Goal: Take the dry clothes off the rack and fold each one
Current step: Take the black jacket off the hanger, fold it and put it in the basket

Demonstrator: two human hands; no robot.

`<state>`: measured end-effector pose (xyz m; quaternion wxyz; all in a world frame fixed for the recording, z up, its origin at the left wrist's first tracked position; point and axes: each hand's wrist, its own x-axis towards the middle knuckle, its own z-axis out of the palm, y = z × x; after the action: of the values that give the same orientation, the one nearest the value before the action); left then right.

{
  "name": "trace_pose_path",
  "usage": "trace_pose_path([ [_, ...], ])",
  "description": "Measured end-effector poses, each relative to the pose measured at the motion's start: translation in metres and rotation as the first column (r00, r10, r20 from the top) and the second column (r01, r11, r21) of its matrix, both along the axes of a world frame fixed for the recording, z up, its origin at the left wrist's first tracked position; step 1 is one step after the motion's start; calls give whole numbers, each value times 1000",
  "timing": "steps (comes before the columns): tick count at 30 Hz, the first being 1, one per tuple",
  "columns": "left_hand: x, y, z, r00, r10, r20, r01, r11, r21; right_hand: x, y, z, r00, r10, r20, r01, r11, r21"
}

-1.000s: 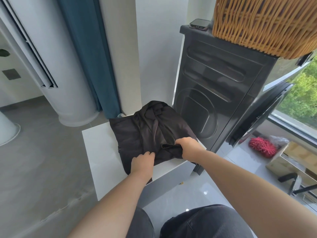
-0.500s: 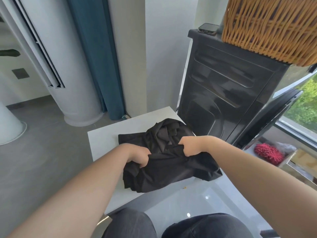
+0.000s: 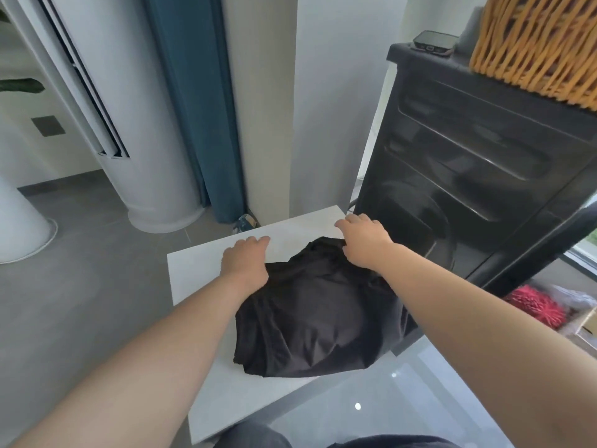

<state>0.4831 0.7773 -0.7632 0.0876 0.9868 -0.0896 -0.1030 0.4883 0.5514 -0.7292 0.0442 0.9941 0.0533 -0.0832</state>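
1. On the white surface [image 3: 200, 263], between the two forearms, the black garment [image 3: 310, 318] is seen as a thick, doubled bundle. Its near right corner hangs a little over the edge of the surface.
2. The step in hand is judged to be the folding of this one garment: a fold seems to be laid toward the far side, and the bundle is not yet flat or square.
3. The left hand [image 3: 245, 260] is placed palm down at the far left corner of the garment, with the wrist over the cloth. Its fingers [image 3: 258, 241] are bent and reach onto the bare surface. It cannot be told whether cloth is held under them.
4. The right hand [image 3: 365, 244] is placed at the far right corner, near the dark appliance [image 3: 468, 189]. Its fingers [image 3: 355, 221] are loosely spread beyond the cloth, and the thumb lies at the far edge of the cloth. A pinch cannot be confirmed.
5. For the next move, it is thought that the far edge should be released and the top layer smoothed with flat palms. The hanging corner should be brought back onto the surface, so that the bundle is not pulled down.
6. No rack is visible in this view.
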Motion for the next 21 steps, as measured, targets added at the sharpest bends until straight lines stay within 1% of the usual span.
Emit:
trace_pose_path([
  [1,-3,-6,-8,996,-65,68,61,997,56,-2,-1,-12,999,13,53,-12,1000,-23],
  [2,-8,-12,-11,980,-142,137,133,989,70,-9,-2,-19,992,34,121,-31,999,-22],
  [4,-17,-23,-28,929,-304,211,300,953,52,-20,-6,-39,967,72,245,-78,997,14],
  [5,-23,-29,-35,898,-378,226,377,925,48,-26,-8,-47,956,92,279,-102,995,23],
  [6,-29,-35,-43,878,-427,218,425,903,58,-32,-11,-56,961,104,258,-113,993,19],
  [7,-34,-43,-51,878,-433,204,430,901,64,-38,-13,-66,977,104,186,-107,994,9],
  [8,-37,-48,-57,900,-389,197,383,921,69,-43,-16,-75,992,87,87,-87,996,0],
  [9,-36,-51,-60,935,-295,198,291,956,49,-46,-20,-85,999,47,-2,-47,999,4],
  [10,-31,-52,-62,964,-175,199,177,984,9,-49,-23,-91,998,-5,-60,7,999,35],
  [11,-25,-50,-61,980,-62,187,66,998,-19,-48,-25,-94,996,-47,-77,53,995,87],
  [12,-18,-46,-61,986,10,164,-6,1000,-24,-48,-27,-95,995,-78,-66,87,984,157],
  [14,-3,-32,-59,991,58,120,-51,997,-60,-44,-30,-89,994,-107,-30,111,959,262],
  [15,4,-25,-56,994,82,78,-71,989,-131,-41,-33,-85,993,-111,-42,119,947,299],
  [17,15,-12,-48,987,159,-31,-161,943,-291,-34,-38,-75,990,-97,-102,126,935,332],
  [18,21,-7,-45,978,209,-28,-206,917,-343,-32,-39,-71,988,-103,-112,136,929,344],
  [19,24,-4,-41,963,269,22,-241,896,-373,-29,-40,-69,988,-139,-69,155,914,376],
  [20,26,-2,-39,940,330,85,-272,878,-393,-24,-41,-66,975,-219,17,193,888,417],
  [21,24,-2,-36,917,379,128,-301,865,-403,-20,-40,-64,934,-333,130,241,854,461],
])
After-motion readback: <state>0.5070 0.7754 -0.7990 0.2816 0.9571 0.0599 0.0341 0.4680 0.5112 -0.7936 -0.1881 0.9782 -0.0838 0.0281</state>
